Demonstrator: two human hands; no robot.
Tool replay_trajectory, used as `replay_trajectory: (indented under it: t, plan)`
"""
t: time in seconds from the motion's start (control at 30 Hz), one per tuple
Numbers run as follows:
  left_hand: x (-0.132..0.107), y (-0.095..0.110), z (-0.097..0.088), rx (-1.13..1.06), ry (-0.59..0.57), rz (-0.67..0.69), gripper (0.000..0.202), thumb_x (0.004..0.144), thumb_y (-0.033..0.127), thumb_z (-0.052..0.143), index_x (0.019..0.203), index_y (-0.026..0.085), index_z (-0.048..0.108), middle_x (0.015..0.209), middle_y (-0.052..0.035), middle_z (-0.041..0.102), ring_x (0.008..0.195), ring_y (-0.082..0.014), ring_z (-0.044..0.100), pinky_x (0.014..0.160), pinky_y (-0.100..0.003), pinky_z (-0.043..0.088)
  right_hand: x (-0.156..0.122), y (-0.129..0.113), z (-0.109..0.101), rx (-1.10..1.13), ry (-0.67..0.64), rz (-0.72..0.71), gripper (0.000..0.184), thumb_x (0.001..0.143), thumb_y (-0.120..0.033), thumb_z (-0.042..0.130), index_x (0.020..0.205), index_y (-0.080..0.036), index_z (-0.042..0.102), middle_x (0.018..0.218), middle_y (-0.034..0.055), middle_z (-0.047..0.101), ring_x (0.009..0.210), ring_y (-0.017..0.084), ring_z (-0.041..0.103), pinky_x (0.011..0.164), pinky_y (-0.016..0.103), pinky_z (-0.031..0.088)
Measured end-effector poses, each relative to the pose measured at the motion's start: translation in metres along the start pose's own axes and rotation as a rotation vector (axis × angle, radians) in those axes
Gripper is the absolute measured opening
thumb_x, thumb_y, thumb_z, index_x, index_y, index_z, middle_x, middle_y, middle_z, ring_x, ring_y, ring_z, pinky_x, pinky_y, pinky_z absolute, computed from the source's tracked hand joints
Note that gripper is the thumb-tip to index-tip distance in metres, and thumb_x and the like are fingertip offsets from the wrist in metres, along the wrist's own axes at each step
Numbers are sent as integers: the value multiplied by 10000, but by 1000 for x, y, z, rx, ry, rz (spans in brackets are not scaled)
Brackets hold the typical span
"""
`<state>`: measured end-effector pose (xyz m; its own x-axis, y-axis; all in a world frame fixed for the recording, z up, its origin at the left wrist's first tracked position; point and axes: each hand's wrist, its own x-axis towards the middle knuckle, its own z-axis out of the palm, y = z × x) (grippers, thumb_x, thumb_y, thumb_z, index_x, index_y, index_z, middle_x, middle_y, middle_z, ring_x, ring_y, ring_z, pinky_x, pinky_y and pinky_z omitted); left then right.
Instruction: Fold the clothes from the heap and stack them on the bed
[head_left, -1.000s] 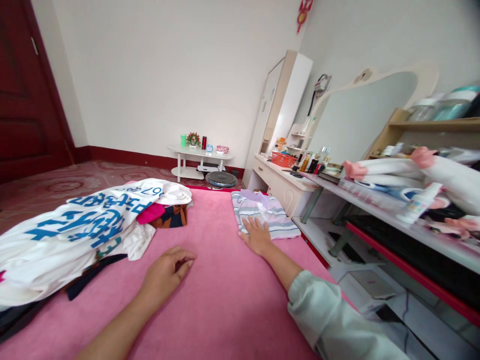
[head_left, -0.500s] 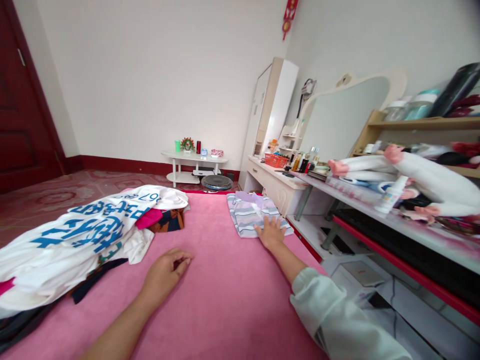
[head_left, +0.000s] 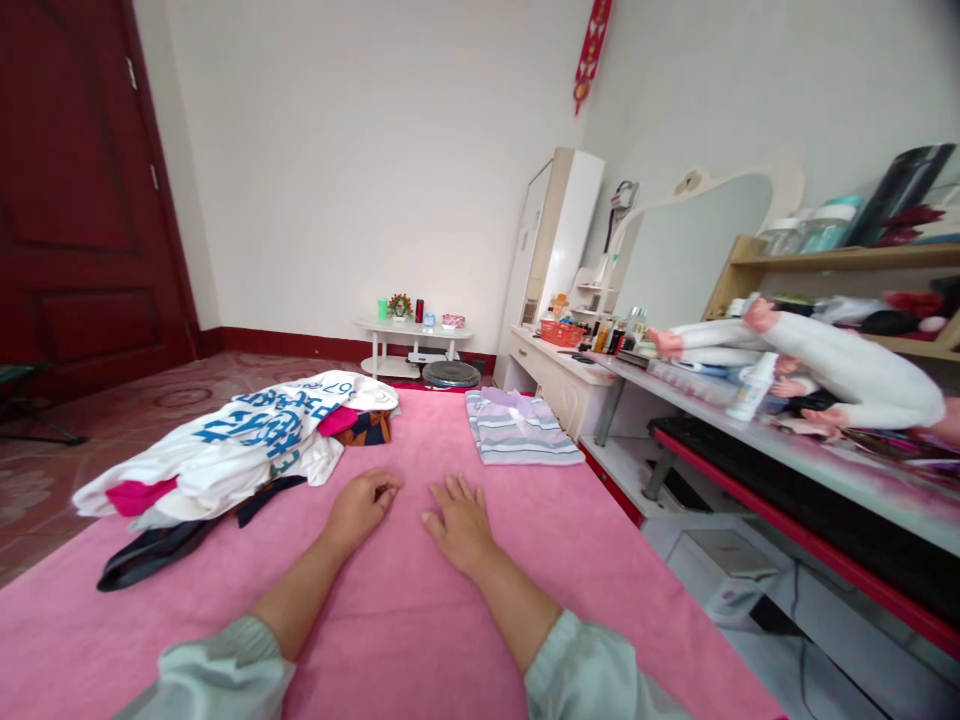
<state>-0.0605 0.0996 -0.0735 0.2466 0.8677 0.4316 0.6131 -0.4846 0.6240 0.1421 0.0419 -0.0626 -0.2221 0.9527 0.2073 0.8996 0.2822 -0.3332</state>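
My left hand (head_left: 361, 512) rests on the pink bed cover (head_left: 420, 620), its fingers loosely curled in toward the thumb with nothing seen in them. To its right, my right hand (head_left: 461, 525) lies flat on the cover with fingers spread and nothing held. Beyond my right hand is a folded striped garment (head_left: 521, 435) in grey, white and lilac, lying flat near the far right edge. At the left is a loose heap of clothes: a white shirt with blue lettering (head_left: 247, 435) on top, bright pink cloth (head_left: 142, 495) and a dark garment (head_left: 161, 550) partly beneath.
Along the right runs a long shelf table with a white bottle (head_left: 752, 388) and a doll (head_left: 847, 360) on it. Past it stands a white dressing table (head_left: 559, 365) with a mirror (head_left: 690, 245). A small white table (head_left: 412, 328) stands by the far wall.
My right hand has left the striped garment and come back left onto the bare cover near my left hand. The left hand keeps its curled pose. The view has shifted, showing more of the door.
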Motion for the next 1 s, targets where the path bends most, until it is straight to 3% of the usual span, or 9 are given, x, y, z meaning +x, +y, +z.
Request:
replay_trajectory:
  t: [0.47, 1.0]
  plan:
    - [4, -17, 6, -129, 41, -38, 238, 787, 286, 517, 884, 187, 711, 943, -45, 717, 879, -211, 653, 830, -323, 498, 8, 5, 0, 89, 68, -17, 449, 828, -406, 544, 1254, -263, 543, 1402, 89, 443, 1321, 262, 337, 1088, 471, 189]
    - [4, -18, 5, -158, 48, -60, 221, 779, 251, 527, 881, 178, 709, 905, -39, 724, 837, -194, 658, 791, -296, 495, 9, 2, -2, 82, 100, -29, 428, 810, -367, 563, 1217, -235, 578, 1361, 95, 486, 1277, 252, 390, 1064, 423, 238]
